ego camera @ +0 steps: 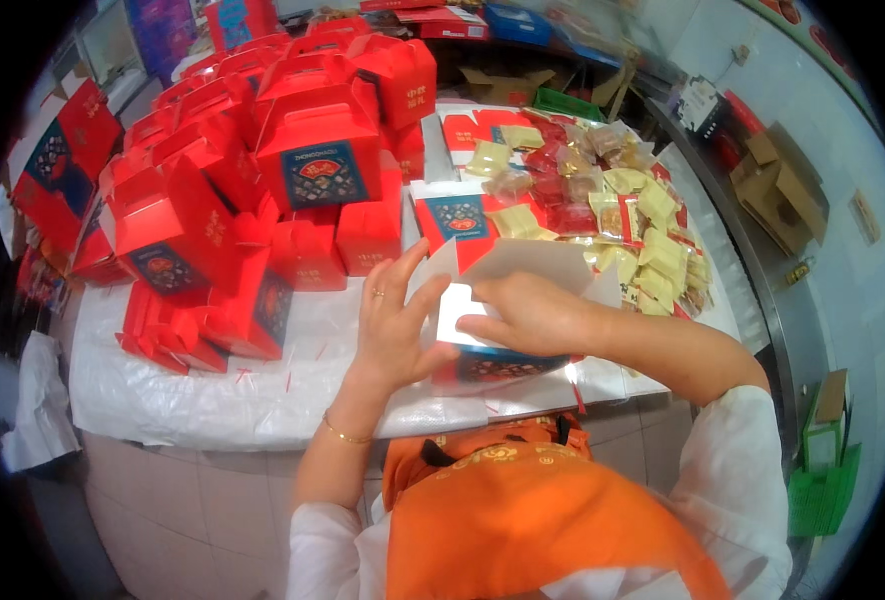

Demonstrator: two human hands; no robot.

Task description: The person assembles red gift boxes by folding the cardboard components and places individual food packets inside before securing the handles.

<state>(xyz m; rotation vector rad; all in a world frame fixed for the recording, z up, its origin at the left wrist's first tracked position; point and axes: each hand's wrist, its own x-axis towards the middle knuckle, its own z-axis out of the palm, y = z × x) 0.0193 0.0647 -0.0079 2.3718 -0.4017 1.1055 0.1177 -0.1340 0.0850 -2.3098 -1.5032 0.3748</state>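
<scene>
Before me stands a red cardboard gift box [514, 367] with its top open and a dark blue printed panel facing me. Its pale inner flap [540, 259] rises at the back. My left hand [394, 322] is at the box's left side with the fingers spread; the thumb is close to the front left corner. Over the opening is my right hand [536, 311], fingers bent and pointing left. Its fingertips are partly hidden, so whether it grips anything does not show. A bright white surface [457, 311] shows between the hands, inside the box.
Closed red gift boxes [319, 157] with handles are stacked at the left of the table, covered in white sheeting [322, 390]. Wrapped snack packets [660, 262] lie heaped at the right, some on flat red cartons [454, 217]. A steel counter [757, 285] borders the right side.
</scene>
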